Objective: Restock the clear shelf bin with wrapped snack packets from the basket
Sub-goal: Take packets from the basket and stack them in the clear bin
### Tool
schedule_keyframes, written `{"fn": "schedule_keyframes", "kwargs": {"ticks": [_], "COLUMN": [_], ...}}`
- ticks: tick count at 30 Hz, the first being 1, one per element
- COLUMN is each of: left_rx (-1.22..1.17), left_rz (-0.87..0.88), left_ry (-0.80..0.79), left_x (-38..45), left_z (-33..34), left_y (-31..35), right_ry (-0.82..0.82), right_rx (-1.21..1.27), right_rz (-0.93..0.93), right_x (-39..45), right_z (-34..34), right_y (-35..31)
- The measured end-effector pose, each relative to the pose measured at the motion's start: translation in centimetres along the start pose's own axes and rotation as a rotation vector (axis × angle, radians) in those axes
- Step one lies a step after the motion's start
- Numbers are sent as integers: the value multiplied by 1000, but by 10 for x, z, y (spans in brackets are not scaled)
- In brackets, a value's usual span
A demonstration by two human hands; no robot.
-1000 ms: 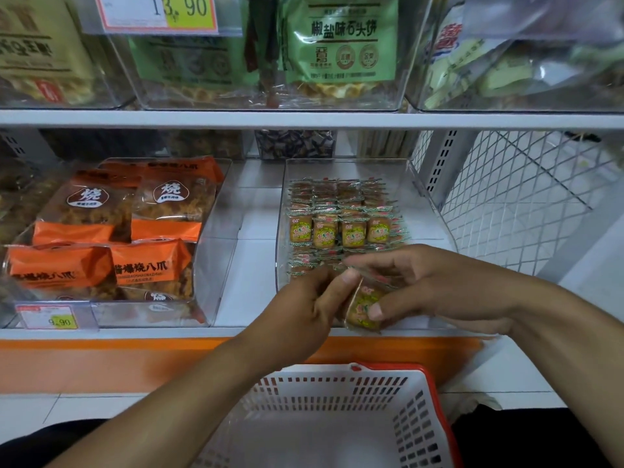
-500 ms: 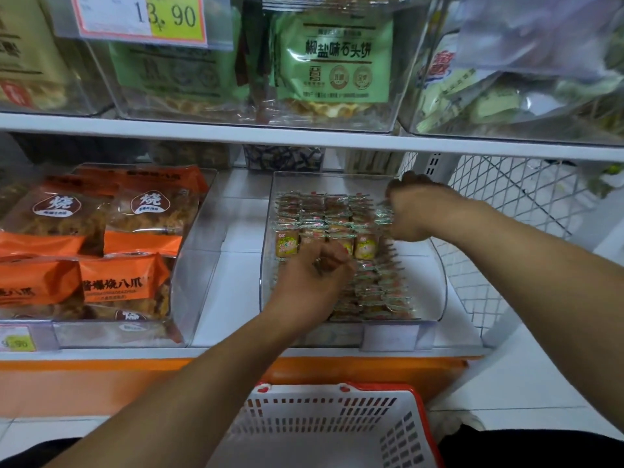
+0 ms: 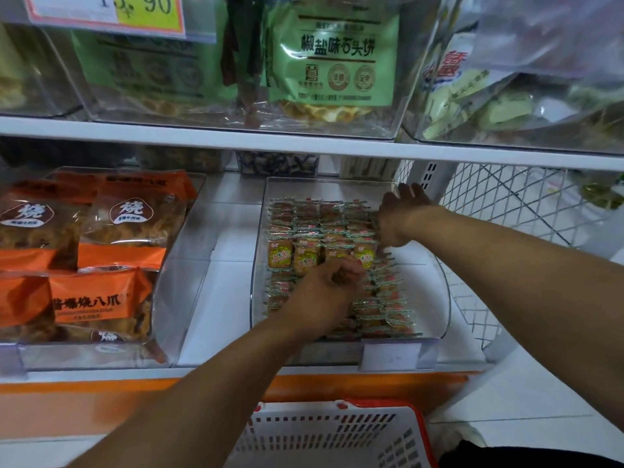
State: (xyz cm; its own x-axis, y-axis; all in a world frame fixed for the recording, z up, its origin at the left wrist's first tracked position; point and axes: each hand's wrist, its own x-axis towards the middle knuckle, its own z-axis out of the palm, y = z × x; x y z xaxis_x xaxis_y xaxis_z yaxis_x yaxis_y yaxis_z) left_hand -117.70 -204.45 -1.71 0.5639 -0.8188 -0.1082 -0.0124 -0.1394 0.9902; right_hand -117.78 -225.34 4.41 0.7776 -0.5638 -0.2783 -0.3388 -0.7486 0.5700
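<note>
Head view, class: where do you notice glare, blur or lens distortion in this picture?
Head view: the white shelf edge bows, a wide-angle effect; pale reflections wash over the upper clear bins; the price tag is soft at the frame's top; the snack packets in the clear shelf bin stay fairly sharp.

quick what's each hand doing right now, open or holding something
Left hand: fingers curled over the snack packets in the clear bin; grip unclear.
Right hand: at the back rows, fingers spread, apparently open.
</note>
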Motion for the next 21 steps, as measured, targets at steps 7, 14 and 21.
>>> {"fn": "schedule_keyframes", "kwargs": {"ticks": [7, 14, 21], "left_rx": [-86, -151, -281], "left_rz": [-47, -16, -119], "left_ry": [75, 61, 41], "left_x": [-5, -17, -36], "left_z": [-3, -8, -12], "left_y": [9, 14, 24], "right_ry": [242, 496, 268], "right_rx": [291, 485, 1379], "right_rz": [89, -31, -286], "right_x": [6, -70, -155], "right_z": [5, -1, 11], "right_y": [3, -2, -19]}}
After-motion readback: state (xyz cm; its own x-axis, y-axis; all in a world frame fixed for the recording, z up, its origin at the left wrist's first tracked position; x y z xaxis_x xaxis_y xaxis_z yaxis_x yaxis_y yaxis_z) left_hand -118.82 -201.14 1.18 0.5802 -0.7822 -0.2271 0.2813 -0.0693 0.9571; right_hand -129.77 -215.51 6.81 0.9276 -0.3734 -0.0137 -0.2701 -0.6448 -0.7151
